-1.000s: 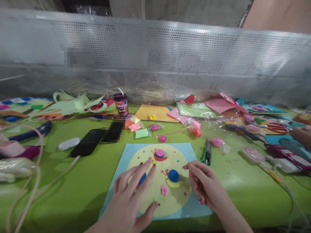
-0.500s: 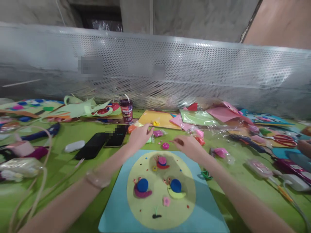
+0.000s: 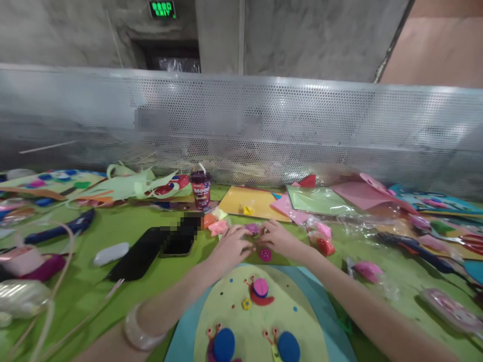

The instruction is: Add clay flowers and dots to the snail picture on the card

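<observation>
A small purple clay packet [image 3: 252, 229] lies between my two hands beyond the picture board. My left hand [image 3: 234, 246] reaches to its left side, fingers bent and apart. From the right comes my right hand [image 3: 279, 236], fingers curled but parted, fingertips close to the packet; whether they touch it is hard to tell. Just below them is a round pink dotted piece [image 3: 265, 255]. Nearest me lies a blue board [image 3: 184, 327] with a pale yellow circle [image 3: 245, 324]. On it sit a pink-shelled clay snail [image 3: 260, 289], two blue-shelled snails [image 3: 224, 344] and a yellow flower [image 3: 246, 303].
Left are two phones [image 3: 138, 254], a white case [image 3: 110, 254] and cables. A drink cup [image 3: 201, 191] stands behind, beside an orange sheet [image 3: 245, 201]. Clay packets [image 3: 325, 245], coloured paper and scissors [image 3: 471, 242] lie right. A perforated metal panel [image 3: 302, 130] rises behind.
Both hands have moved inward, closer together around the purple packet. The view has tilted up, so the board sits lower and an exit sign shows.
</observation>
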`<state>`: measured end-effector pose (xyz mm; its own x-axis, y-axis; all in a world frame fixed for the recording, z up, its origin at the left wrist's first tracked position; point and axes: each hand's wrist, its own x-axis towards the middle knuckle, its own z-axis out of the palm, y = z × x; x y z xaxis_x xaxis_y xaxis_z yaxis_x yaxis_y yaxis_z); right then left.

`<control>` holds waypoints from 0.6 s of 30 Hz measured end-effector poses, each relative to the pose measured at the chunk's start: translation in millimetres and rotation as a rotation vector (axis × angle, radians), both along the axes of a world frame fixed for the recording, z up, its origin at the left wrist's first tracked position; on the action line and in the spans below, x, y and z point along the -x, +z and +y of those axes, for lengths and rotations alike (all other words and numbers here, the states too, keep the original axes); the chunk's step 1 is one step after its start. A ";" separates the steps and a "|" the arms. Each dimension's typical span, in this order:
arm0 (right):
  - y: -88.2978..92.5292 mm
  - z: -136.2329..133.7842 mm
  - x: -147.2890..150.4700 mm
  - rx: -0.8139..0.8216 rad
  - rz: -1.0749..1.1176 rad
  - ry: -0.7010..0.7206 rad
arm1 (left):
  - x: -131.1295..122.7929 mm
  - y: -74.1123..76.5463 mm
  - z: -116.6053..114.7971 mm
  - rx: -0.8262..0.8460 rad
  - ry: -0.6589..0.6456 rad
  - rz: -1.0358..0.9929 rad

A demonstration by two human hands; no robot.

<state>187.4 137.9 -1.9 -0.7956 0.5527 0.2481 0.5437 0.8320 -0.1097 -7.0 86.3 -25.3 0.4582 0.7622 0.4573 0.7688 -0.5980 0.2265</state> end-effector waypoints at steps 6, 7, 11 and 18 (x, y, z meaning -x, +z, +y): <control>-8.1 4.9 5.9 0.058 0.107 0.013 | -11.8 -6.5 5.8 0.156 0.036 -0.170; -6.8 4.4 6.5 0.071 0.144 -0.001 | -13.5 -6.4 6.9 0.179 0.049 -0.224; 7.4 -5.6 7.8 0.143 0.345 -0.084 | -14.0 -0.3 7.7 0.217 0.134 -0.398; 28.0 -31.0 13.2 0.250 0.649 -0.147 | -11.9 17.0 -10.5 0.530 0.087 -1.021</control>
<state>174.2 106.9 26.1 -0.4428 0.7452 0.4986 0.4088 0.6627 -0.6275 4.9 75.8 -8.3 -0.0040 0.9803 0.1974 0.1169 -0.1956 0.9737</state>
